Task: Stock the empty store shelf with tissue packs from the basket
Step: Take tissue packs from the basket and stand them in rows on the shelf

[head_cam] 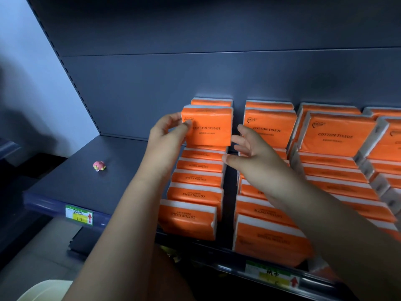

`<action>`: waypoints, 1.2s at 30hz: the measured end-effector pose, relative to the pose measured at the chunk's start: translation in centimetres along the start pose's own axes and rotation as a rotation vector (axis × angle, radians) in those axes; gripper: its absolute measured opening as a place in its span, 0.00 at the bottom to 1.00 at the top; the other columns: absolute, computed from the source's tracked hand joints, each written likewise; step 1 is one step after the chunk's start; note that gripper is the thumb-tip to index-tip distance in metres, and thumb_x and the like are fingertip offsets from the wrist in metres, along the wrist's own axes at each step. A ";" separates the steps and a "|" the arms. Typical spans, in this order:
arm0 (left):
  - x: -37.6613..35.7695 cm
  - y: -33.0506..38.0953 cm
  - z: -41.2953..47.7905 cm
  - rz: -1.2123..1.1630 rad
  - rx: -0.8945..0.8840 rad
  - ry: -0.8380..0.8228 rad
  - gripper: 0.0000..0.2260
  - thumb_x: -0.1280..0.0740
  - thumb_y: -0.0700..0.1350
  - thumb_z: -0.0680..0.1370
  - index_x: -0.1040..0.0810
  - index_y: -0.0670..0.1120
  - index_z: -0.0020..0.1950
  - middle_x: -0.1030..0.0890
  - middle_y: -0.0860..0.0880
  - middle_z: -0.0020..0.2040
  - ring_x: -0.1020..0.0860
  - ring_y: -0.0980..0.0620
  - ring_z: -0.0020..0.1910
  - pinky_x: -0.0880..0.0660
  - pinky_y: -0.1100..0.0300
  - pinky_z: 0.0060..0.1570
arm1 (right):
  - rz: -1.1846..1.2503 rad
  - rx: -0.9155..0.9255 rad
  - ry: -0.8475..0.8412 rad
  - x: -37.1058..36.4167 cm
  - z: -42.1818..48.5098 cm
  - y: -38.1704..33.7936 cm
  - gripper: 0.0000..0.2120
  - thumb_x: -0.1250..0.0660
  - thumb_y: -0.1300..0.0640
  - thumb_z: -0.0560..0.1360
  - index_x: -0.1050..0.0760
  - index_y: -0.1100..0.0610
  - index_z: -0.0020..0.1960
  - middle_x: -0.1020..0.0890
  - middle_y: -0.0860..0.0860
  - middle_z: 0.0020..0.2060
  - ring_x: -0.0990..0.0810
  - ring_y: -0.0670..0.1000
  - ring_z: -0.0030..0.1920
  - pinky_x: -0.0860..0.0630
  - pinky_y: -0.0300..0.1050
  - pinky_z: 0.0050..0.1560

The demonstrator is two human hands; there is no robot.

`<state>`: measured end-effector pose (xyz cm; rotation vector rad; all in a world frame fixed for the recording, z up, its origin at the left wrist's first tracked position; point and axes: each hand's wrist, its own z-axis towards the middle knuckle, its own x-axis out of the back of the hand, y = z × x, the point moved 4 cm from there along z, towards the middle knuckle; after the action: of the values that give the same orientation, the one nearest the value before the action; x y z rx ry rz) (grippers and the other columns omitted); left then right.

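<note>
An orange tissue pack (209, 129) marked COTTON TISSUE stands upright near the back of the leftmost row on the dark shelf (91, 183). My left hand (168, 132) pinches its left edge between thumb and fingers. My right hand (247, 148) hovers just right of the pack with fingers spread, holding nothing. Several more orange packs (195, 194) lie in that row down to the shelf's front edge. Further rows of packs (267, 213) fill the shelf to the right. The basket is not in view.
A small pink toy (99, 165) sits on the bare left part of the shelf. Price labels (79, 215) are clipped to the shelf's front rail. The grey back panel (195, 72) rises behind the rows. A pale object (43, 290) shows at the bottom left.
</note>
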<state>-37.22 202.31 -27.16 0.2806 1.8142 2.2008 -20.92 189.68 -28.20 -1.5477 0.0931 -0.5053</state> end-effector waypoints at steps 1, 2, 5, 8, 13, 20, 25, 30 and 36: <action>0.1 -0.2 0.2 0.018 0.011 -0.001 0.06 0.31 0.47 0.82 0.16 0.53 0.57 0.13 0.51 0.54 0.15 0.53 0.55 0.21 0.56 0.58 | -0.007 -0.004 -0.010 0.0 0.0 0.2 0.37 0.28 0.59 0.80 0.42 0.45 0.82 0.30 0.41 0.76 0.33 0.42 0.75 0.34 0.40 0.64; 0.2 -0.5 0.3 0.032 0.024 -0.003 0.05 0.30 0.47 0.82 0.16 0.54 0.55 0.13 0.52 0.53 0.15 0.54 0.55 0.21 0.56 0.58 | -0.010 -0.009 -0.015 0.0 0.2 0.4 0.35 0.28 0.58 0.80 0.39 0.44 0.81 0.30 0.41 0.76 0.33 0.42 0.74 0.35 0.39 0.64; 0.3 -1.2 0.9 0.075 0.059 -0.009 0.03 0.29 0.48 0.81 0.16 0.55 0.53 0.13 0.55 0.50 0.16 0.55 0.53 0.21 0.56 0.58 | -0.031 -0.034 -0.040 -0.4 0.4 0.6 0.32 0.27 0.55 0.78 0.34 0.42 0.79 0.28 0.36 0.73 0.30 0.39 0.71 0.33 0.39 0.66; 0.0 -1.5 1.2 0.113 0.069 -0.058 0.07 0.30 0.49 0.82 0.18 0.54 0.59 0.14 0.55 0.55 0.16 0.60 0.52 0.22 0.63 0.51 | -0.058 -0.050 -0.047 -0.4 0.8 1.2 0.35 0.25 0.50 0.75 0.34 0.40 0.78 0.28 0.37 0.73 0.29 0.40 0.72 0.33 0.47 0.74; -0.3 -2.0 1.3 0.161 0.046 -0.092 0.12 0.31 0.48 0.82 0.21 0.54 0.66 0.17 0.56 0.58 0.16 0.64 0.49 0.23 0.72 0.40 | -0.116 -0.045 -0.087 -0.1 0.8 1.1 0.32 0.27 0.52 0.78 0.35 0.41 0.79 0.26 0.34 0.71 0.28 0.37 0.69 0.32 0.43 0.71; 0.0 -1.9 1.1 0.262 0.033 -0.058 0.25 0.30 0.59 0.78 0.27 0.54 0.74 0.21 0.53 0.70 0.22 0.56 0.68 0.24 0.52 0.68 | -0.118 -0.090 -0.031 0.6 0.3 -0.2 0.18 0.31 0.49 0.81 0.28 0.38 0.69 0.25 0.28 0.51 0.26 0.37 0.55 0.34 0.31 0.48; 0.6 1.6 -2.8 0.965 -0.272 0.092 0.32 0.42 0.65 0.82 0.34 0.46 0.80 0.30 0.46 0.79 0.36 0.44 0.79 0.37 0.43 0.77 | -0.377 0.056 0.060 -1.1 -2.9 -2.0 0.28 0.41 0.39 0.83 0.36 0.45 0.81 0.29 0.41 0.75 0.31 0.45 0.74 0.38 0.38 0.68; 4.8 2.2 -10.6 1.194 -0.246 0.211 0.33 0.48 0.67 0.81 0.35 0.52 0.81 0.35 0.51 0.82 0.41 0.43 0.82 0.46 0.42 0.79 | -0.691 0.455 -0.004 -5.0 -7.6 -4.0 0.35 0.53 0.34 0.81 0.43 0.49 0.83 0.40 0.45 0.82 0.46 0.46 0.82 0.48 0.49 0.82; 15.4 1.5 -23.9 1.381 0.008 0.374 0.35 0.52 0.68 0.80 0.35 0.52 0.82 0.36 0.52 0.82 0.42 0.44 0.83 0.47 0.44 0.80 | -0.695 0.662 -0.251 -13.6 -13.1 -4.8 0.35 0.51 0.35 0.81 0.46 0.50 0.84 0.45 0.45 0.83 0.50 0.46 0.83 0.50 0.46 0.82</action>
<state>-59.55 184.97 -30.78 1.6177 2.0831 3.2120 -39.17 182.75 -27.56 -0.9414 -0.7595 -0.7792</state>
